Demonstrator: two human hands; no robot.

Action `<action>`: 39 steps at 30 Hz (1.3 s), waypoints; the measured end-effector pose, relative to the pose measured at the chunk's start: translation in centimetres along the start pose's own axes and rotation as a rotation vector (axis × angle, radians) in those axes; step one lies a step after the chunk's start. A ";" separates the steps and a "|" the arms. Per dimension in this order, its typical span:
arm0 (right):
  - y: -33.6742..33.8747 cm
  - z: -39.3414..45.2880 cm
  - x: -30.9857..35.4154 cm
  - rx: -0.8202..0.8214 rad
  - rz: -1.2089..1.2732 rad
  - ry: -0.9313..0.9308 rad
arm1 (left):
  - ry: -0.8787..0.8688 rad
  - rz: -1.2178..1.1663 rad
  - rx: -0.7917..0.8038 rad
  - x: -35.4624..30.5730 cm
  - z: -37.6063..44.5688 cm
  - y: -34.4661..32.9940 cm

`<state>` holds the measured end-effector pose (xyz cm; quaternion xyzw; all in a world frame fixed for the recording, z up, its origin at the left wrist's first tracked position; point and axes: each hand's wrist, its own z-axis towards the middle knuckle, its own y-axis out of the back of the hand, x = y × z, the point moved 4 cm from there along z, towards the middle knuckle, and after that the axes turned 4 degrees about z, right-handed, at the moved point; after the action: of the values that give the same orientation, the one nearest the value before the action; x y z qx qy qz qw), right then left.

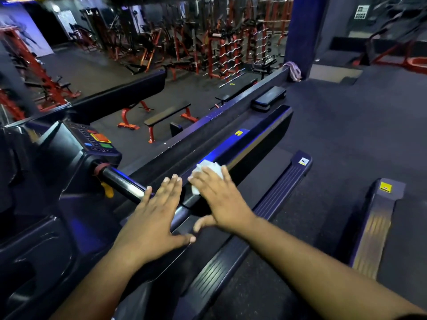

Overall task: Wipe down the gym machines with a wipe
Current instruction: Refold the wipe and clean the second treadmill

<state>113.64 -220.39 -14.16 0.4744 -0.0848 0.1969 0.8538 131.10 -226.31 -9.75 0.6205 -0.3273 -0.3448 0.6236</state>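
**Both hands flat on a treadmill handrail, wipe under the right**

Dark rubber flooring (346, 125) runs through a dim gym lit in blue, with red-framed racks (228, 49) and machines crowding the far side from 11 to 1 o'clock. Two flat benches (168, 115) with red legs stand on the lower floor near 12 o'clock, beyond a low dividing rail (242, 98). A cloth (293, 70) hangs over the far end of that rail, beside a blue pillar (300, 31) at 1 o'clock.

Close in, a treadmill fills the lower half. Its console (97, 140), with orange, green and blue buttons, sits at 9 o'clock. From it a black handrail (124, 184) slants down toward the centre. The treadmill's ribbed side rail (282, 185) runs from 6 toward 2 o'clock, and a neighbouring treadmill's side rail (376, 225) with a yellow sticker lies at 4 o'clock.

The left hand (154, 218) lies on the handrail with fingers straight and spread, thumb out to the right, gripping nothing. Just beside it, at the centre, the right hand (219, 199) presses a crumpled white wipe (208, 172) against the handrail with straight fingers; the wipe shows past the fingertips and along the hand's left edge. The two thumbs nearly meet. Both forearms are bare.
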 end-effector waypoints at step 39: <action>12.2 4.1 -28.2 0.068 -0.092 -0.681 | 0.139 0.069 -0.014 -1.1 2.4 0.2</action>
<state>83.10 -225.27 -11.81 0.5445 -0.3369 -0.0086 0.7681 128.49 -226.65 -9.50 0.6268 -0.3020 -0.2817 0.6607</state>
